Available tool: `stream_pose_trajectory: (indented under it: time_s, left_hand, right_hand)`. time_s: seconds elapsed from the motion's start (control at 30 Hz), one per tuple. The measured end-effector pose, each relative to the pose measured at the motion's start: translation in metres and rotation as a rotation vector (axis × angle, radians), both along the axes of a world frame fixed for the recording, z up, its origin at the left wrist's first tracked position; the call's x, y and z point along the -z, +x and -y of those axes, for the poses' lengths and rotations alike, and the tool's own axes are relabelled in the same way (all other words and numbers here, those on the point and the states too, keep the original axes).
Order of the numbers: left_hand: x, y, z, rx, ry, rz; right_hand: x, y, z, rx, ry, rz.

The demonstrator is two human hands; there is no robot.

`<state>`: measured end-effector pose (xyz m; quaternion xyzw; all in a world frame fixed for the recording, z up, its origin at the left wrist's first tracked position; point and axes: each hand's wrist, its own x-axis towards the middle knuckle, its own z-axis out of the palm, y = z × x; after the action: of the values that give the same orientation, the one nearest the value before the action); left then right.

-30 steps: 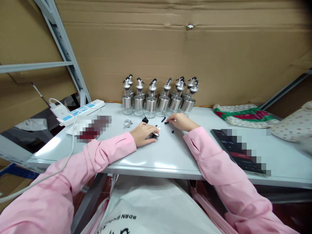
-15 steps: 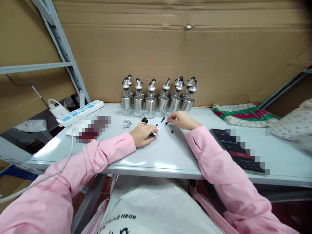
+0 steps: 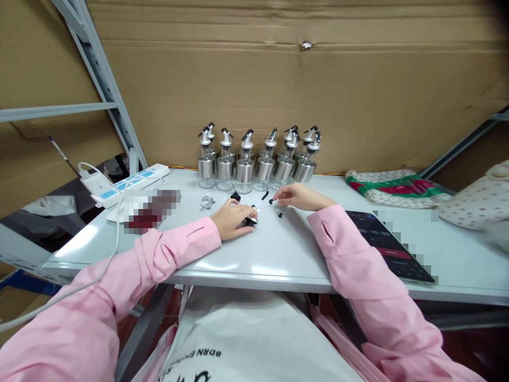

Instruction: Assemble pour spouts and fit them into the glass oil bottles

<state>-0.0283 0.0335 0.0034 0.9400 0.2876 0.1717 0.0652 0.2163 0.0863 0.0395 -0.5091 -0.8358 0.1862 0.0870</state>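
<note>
My left hand [image 3: 231, 222] rests on the white table with its fingers curled over a black-and-silver part [image 3: 250, 220], mostly hidden under them. It looks like a piece of a pourer spout. My right hand [image 3: 300, 197] reaches in from the right, thumb and fingertips together at a small black part [image 3: 271, 201] on the tabletop. Close by lie a short black strip [image 3: 265, 195] and another tiny black piece [image 3: 280, 215]. Beyond my left fingers sits a black stopper [image 3: 235, 196], and left of it a silver spout piece [image 3: 207, 201].
Several glass bottles [image 3: 244, 172] with steel sleeves and pourer spouts stand in rows along the cardboard wall [image 3: 246, 79]. On the left are a power strip [image 3: 133, 183] and its white cable [image 3: 118, 228]. A phone [image 3: 392, 246] and patterned cloth [image 3: 397, 187] lie on the right.
My right hand and forearm have shifted slightly to the right, uncovering more of the phone's left side. My left hand stays almost still over the black-and-silver part.
</note>
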Motion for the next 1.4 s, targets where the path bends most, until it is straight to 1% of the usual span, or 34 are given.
stream_pose_trajectory:
  time_s: [0.07, 0.13, 0.23, 0.3, 0.47, 0.53, 0.6, 0.7, 0.73, 0.8, 0.9, 1.0, 1.23, 1.4]
  left_hand:
    - [0.0, -0.001, -0.001, 0.007, -0.004, -0.003]
    - [0.001, -0.001, -0.001, 0.001, -0.005, -0.001]
    - [0.001, -0.001, -0.002, -0.007, -0.011, 0.005]
    - [0.002, -0.001, -0.002, -0.016, -0.02, 0.014]
    - [0.003, -0.001, -0.003, -0.031, -0.018, 0.042]
    - [0.003, -0.001, -0.003, -0.028, 0.014, 0.049]
    - [0.003, 0.0, -0.003, -0.029, 0.052, 0.047]
    - [0.003, 0.0, -0.004, -0.033, 0.096, 0.023]
    - [0.003, 0.0, -0.004, -0.028, 0.107, 0.018]
    - [0.004, 0.0, -0.005, -0.014, 0.128, 0.02]
    - [0.005, -0.001, -0.006, -0.01, 0.161, 0.025]
    - [0.005, -0.001, -0.005, -0.028, 0.188, 0.014]
    - [0.002, -0.001, -0.004, -0.098, 0.198, 0.028]
    - [0.002, -0.002, -0.004, -0.107, 0.24, 0.092]
  right_hand:
    - [0.005, -0.003, -0.003, 0.083, 0.171, 0.069]
    - [0.012, -0.004, -0.008, 0.125, 0.257, 0.144]
    - [0.021, -0.003, -0.015, 0.114, 0.267, 0.195]
    - [0.023, -0.001, -0.016, 0.113, 0.258, 0.197]
    - [0.019, -0.003, -0.012, 0.122, 0.203, 0.154]
    - [0.015, -0.006, -0.008, 0.131, 0.17, 0.067]
    - [0.009, -0.011, -0.002, 0.116, 0.11, -0.126]
    - [0.001, -0.022, 0.01, 0.024, -0.077, -0.513]
    - [-0.002, -0.026, 0.014, -0.018, -0.139, -0.609]
    - [-0.005, -0.032, 0.02, -0.084, -0.235, -0.713]
    - [-0.005, -0.037, 0.024, -0.123, -0.337, -0.757]
    - [-0.003, -0.036, 0.023, -0.114, -0.376, -0.792]
    - [-0.004, -0.036, 0.022, -0.014, -0.325, -0.754]
    - [-0.006, -0.036, 0.023, 0.013, -0.229, -0.838]
